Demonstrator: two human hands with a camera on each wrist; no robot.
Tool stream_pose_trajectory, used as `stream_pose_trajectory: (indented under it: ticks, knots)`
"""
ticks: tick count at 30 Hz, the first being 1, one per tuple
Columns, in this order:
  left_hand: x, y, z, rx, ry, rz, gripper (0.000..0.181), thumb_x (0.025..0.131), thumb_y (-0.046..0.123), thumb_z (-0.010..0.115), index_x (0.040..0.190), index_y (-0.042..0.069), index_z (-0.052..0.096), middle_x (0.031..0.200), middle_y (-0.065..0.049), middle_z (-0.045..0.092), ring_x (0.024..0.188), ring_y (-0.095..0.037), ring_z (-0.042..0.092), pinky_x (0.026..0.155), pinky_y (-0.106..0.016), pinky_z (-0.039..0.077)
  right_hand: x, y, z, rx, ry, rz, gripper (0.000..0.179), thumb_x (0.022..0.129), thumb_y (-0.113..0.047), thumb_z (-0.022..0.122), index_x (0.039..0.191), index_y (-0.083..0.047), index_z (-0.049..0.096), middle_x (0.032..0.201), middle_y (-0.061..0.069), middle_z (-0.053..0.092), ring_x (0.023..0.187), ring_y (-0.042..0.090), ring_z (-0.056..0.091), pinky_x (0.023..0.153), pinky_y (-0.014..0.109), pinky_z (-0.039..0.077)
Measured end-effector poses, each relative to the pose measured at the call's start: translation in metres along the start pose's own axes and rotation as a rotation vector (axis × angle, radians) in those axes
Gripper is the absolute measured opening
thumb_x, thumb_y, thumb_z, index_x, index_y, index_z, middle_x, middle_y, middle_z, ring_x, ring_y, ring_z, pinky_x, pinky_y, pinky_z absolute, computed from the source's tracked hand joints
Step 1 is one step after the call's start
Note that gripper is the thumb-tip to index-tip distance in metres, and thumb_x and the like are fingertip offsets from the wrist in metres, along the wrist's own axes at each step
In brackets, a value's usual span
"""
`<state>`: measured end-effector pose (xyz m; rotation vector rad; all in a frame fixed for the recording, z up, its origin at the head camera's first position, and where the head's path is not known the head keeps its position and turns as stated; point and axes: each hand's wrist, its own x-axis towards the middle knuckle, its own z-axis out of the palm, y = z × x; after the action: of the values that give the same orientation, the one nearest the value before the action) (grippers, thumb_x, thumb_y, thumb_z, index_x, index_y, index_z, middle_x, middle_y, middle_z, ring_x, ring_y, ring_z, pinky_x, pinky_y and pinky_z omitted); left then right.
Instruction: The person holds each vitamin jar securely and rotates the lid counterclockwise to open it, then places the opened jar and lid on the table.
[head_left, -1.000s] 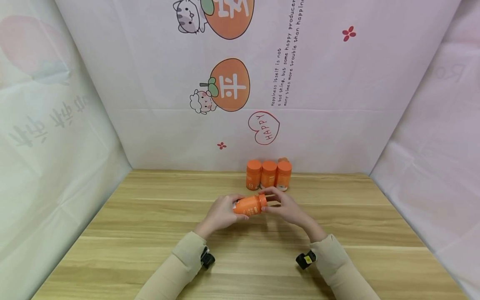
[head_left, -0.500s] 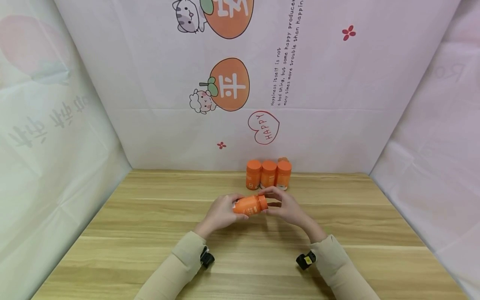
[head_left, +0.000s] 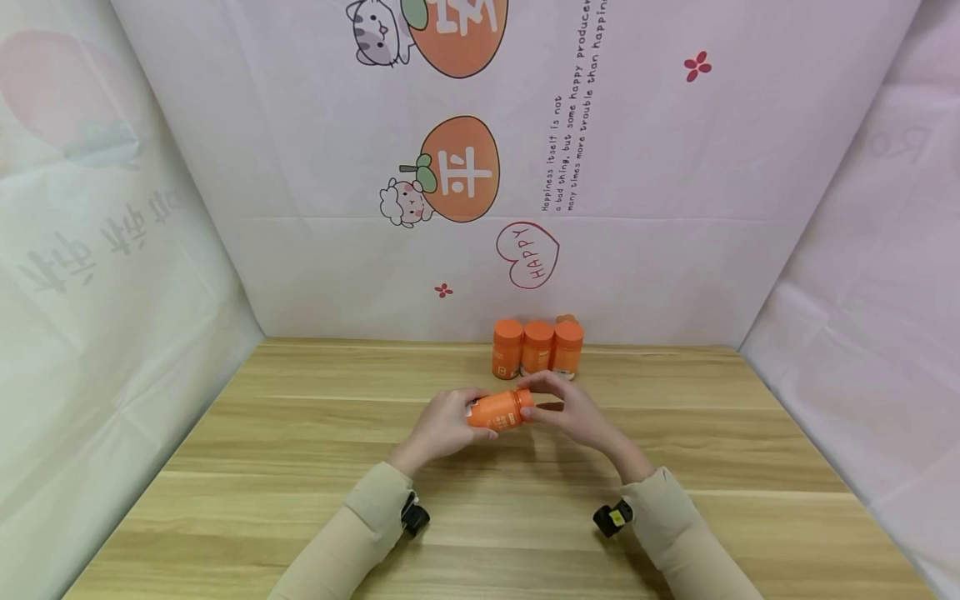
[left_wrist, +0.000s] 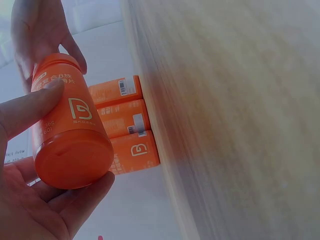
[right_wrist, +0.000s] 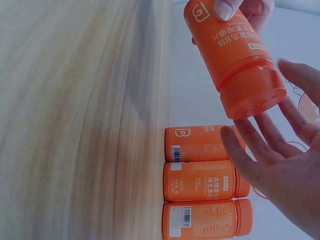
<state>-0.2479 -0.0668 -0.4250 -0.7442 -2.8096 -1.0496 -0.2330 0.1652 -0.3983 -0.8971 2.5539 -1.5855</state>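
Note:
In the head view my left hand point(head_left: 444, 425) grips an orange supplement bottle point(head_left: 497, 411) by its body, above the table. The bottle lies tilted sideways, its capped end towards my right. My right hand point(head_left: 573, 414) is at that end, thumb and fingers around the orange bottle cap point(right_wrist: 253, 92). The right wrist view shows some fingertips hidden behind the cap and the lower fingers spread apart from it. From the left wrist camera, the bottle's base faces the lens, with my left thumb point(left_wrist: 37, 102) across the label.
Three similar orange bottles, among them the leftmost bottle point(head_left: 507, 350), stand upright in a row at the back of the wooden table point(head_left: 337, 383). Behind them rises a white printed cloth point(head_left: 637, 275); white sheets hang on both sides.
My right thumb has shifted slightly up and onto the cap, while the right fingers move a little around it. The left hand and the bottle stay nearly still.

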Motion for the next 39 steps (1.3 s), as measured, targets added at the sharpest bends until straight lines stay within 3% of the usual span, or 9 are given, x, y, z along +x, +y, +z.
stream_pose_trajectory:
  ticks: [4, 10, 21, 30, 39]
  knots:
    - [0.0, 0.001, -0.001, 0.002, 0.002, 0.005, 0.056, 0.069, 0.029, 0.084, 0.118, 0.011, 0.063, 0.102, -0.004, 0.067, 0.08, -0.015, 0.056, 0.071, -0.032, 0.046, 0.002, -0.006, -0.002, -0.03, -0.011, 0.074, 0.031, 0.094, -0.015, 0.058, 0.124, -0.004, 0.055, 0.128, 0.021, 0.055, 0.119, 0.04, 0.052, 0.092, 0.053, 0.046]
    - [-0.001, 0.002, 0.0, 0.014, -0.004, 0.013, 0.056, 0.069, 0.027, 0.084, 0.119, 0.01, 0.063, 0.102, -0.004, 0.067, 0.08, -0.015, 0.056, 0.072, -0.031, 0.046, 0.009, 0.014, -0.001, -0.051, -0.052, 0.21, 0.038, 0.099, -0.035, 0.048, 0.128, -0.012, 0.054, 0.128, 0.012, 0.056, 0.111, 0.028, 0.057, 0.086, 0.048, 0.05]
    - [0.0, 0.002, 0.0, 0.042, 0.007, 0.043, 0.057, 0.067, 0.025, 0.086, 0.118, 0.011, 0.064, 0.104, -0.003, 0.068, 0.082, -0.014, 0.058, 0.073, -0.031, 0.046, 0.012, 0.024, 0.0, -0.09, -0.083, 0.304, 0.045, 0.098, -0.045, 0.045, 0.123, -0.01, 0.056, 0.115, 0.011, 0.061, 0.1, 0.022, 0.06, 0.083, 0.046, 0.051]
    - [0.0, 0.001, -0.001, 0.04, 0.011, 0.046, 0.057, 0.066, 0.025, 0.086, 0.117, 0.011, 0.065, 0.104, -0.002, 0.068, 0.082, -0.014, 0.058, 0.073, -0.031, 0.046, 0.01, 0.022, -0.001, -0.064, -0.133, 0.292, 0.049, 0.1, -0.042, 0.041, 0.13, -0.004, 0.052, 0.116, 0.015, 0.059, 0.098, 0.023, 0.06, 0.081, 0.047, 0.052]
    - [0.0, 0.002, -0.001, 0.044, 0.013, 0.042, 0.057, 0.065, 0.024, 0.087, 0.117, 0.011, 0.065, 0.104, -0.003, 0.068, 0.083, -0.014, 0.058, 0.073, -0.031, 0.046, 0.009, 0.022, -0.001, -0.048, -0.136, 0.306, 0.048, 0.099, -0.043, 0.043, 0.129, -0.006, 0.052, 0.115, 0.014, 0.06, 0.096, 0.021, 0.06, 0.082, 0.046, 0.052]
